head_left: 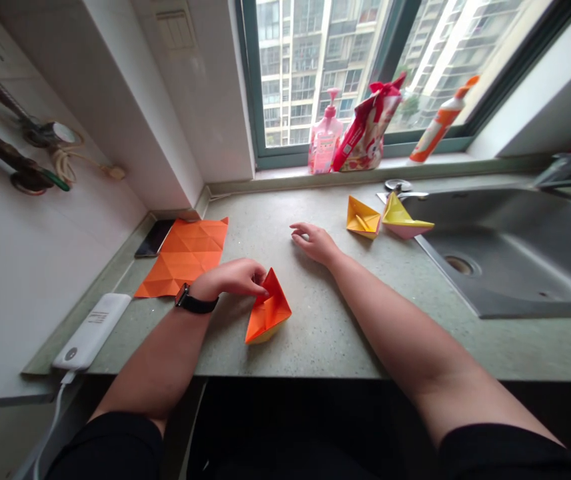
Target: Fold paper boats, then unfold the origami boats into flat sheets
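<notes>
Orange paper boat touches the narrowed left hand, grip unclear; the right hand is loosely spread.

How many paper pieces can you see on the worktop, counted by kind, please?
Folded paper boats: 3 (orange boat, golden-yellow boat, yellow-and-pink boat)
Creased orange sheet: 1
Total: 4
</notes>
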The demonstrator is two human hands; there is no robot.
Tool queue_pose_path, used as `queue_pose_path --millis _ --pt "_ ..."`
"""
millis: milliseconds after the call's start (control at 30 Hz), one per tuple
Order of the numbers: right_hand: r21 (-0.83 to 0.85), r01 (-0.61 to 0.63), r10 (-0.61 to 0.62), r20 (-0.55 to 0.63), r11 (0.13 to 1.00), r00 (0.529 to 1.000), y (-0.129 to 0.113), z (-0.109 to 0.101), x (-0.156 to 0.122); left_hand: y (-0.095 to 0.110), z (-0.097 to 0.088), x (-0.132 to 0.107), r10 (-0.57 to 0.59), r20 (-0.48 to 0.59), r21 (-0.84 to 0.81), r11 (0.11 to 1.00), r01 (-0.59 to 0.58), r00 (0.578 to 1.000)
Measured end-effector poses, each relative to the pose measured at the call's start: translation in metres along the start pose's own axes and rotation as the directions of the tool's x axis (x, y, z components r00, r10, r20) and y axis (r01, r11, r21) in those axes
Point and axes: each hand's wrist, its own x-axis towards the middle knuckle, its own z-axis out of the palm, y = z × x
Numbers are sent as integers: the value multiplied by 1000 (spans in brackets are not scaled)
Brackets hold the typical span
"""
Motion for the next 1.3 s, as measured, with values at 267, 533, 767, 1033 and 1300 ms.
queue_pose_path --millis 267,533,767,1033,1300 --pt "93 76 -75 -9 993 997 -6 5 -2 -2 16 -2 68 -374 -132 983 -125 925" --pt "410 26 -107 176 912 979 -36 -10 -8 -4 24 9 88 -540 -120 976 -180 837" --pt "489 -86 -104 350 868 931 -45 -2 -11 -7 28 12 1 -638 -237 951 -198 770" --pt "439 -151 -30 379 886 925 -35 -5 -9 -13 17 16 -199 -800 -507 729 -460 566" --pt "434 -249 -128 673 866 729 -46 -12 -16 -17 11 17 -363 -815 -563 682 -468 452"
